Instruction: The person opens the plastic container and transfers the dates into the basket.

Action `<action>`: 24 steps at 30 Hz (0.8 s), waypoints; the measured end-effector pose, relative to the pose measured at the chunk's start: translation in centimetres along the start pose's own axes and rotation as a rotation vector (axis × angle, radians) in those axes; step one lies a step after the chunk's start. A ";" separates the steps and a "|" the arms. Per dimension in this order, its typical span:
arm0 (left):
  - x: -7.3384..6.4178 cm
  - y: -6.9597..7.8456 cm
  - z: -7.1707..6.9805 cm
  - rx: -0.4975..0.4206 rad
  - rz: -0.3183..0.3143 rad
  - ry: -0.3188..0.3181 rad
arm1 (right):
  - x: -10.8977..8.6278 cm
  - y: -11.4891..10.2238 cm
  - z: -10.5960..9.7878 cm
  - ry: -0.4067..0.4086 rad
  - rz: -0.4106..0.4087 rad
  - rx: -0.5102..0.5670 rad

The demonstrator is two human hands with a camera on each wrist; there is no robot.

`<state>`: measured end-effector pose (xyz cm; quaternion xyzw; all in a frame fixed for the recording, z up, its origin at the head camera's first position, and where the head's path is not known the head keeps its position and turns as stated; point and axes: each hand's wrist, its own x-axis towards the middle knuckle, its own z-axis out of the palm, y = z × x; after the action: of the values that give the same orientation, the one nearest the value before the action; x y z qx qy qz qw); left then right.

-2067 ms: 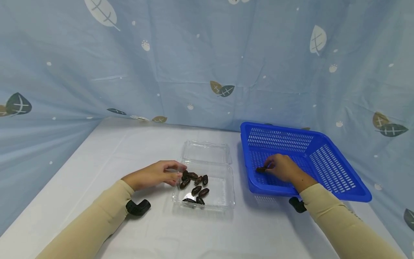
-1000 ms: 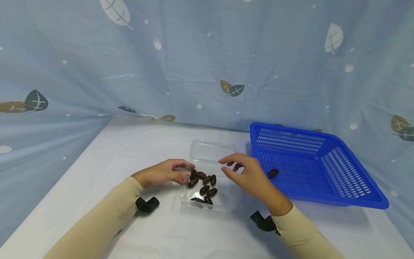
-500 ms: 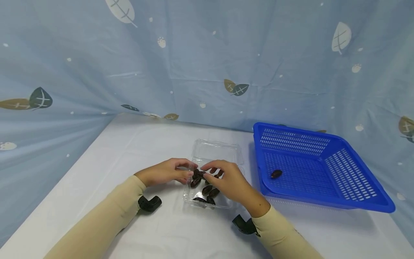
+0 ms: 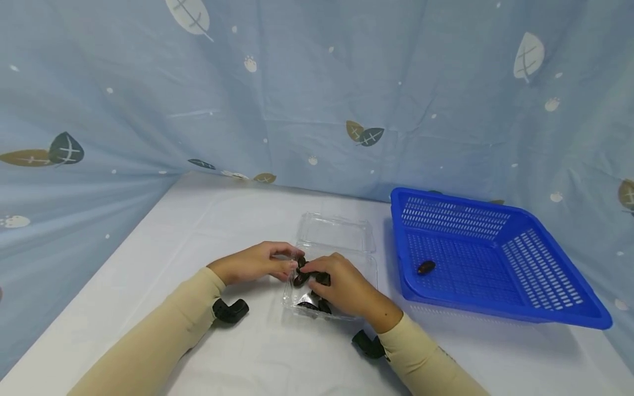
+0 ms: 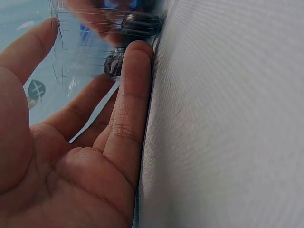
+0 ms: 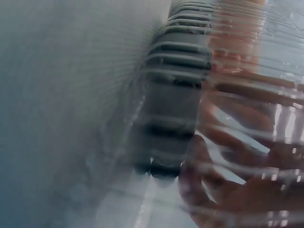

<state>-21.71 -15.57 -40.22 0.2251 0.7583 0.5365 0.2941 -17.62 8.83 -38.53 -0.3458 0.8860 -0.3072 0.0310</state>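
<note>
A clear plastic clamshell box (image 4: 367,275) stands with its lid (image 4: 334,231) folded back. Several dark brown dates (image 4: 301,279) lie in its left part, some hidden under my right hand. At the box's left wall, my left hand (image 4: 260,261) touches the outside with extended fingers. In the left wrist view its thumb (image 5: 40,45) reaches the rim, and the fingers lie along the wall near the table. My right hand (image 4: 344,283) is down inside the box, index finger and thumb apart over the dates. In the right wrist view, dark dates (image 6: 171,104) show blurred through ribbed plastic beside the fingertips.
A blue perforated basket (image 4: 500,313) stands to the right of the box, with one date (image 4: 426,267) on its floor. White cloth (image 4: 277,357) covers the table. A blue patterned curtain (image 4: 297,82) hangs behind.
My right hand let go of a date in the basket, then moved left and down into the box. The left hand has stayed at the box's left wall. The view has shifted slightly.
</note>
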 end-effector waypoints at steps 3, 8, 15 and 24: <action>0.1 0.0 -0.1 -0.004 -0.004 -0.003 | 0.0 0.2 0.0 -0.009 0.006 -0.003; 0.0 0.0 -0.1 -0.006 -0.011 -0.005 | 0.0 0.4 0.1 -0.033 0.028 -0.014; 0.1 -0.2 -0.3 0.017 -0.017 -0.005 | 0.1 0.4 0.5 -0.057 0.040 -0.085; 0.2 -0.3 -0.4 0.035 -0.012 0.001 | 0.1 0.2 0.6 -0.053 0.063 -0.102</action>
<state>-22.11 -15.85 -40.48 0.2254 0.7691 0.5214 0.2928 -17.63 8.59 -39.08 -0.3271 0.9098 -0.2511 0.0462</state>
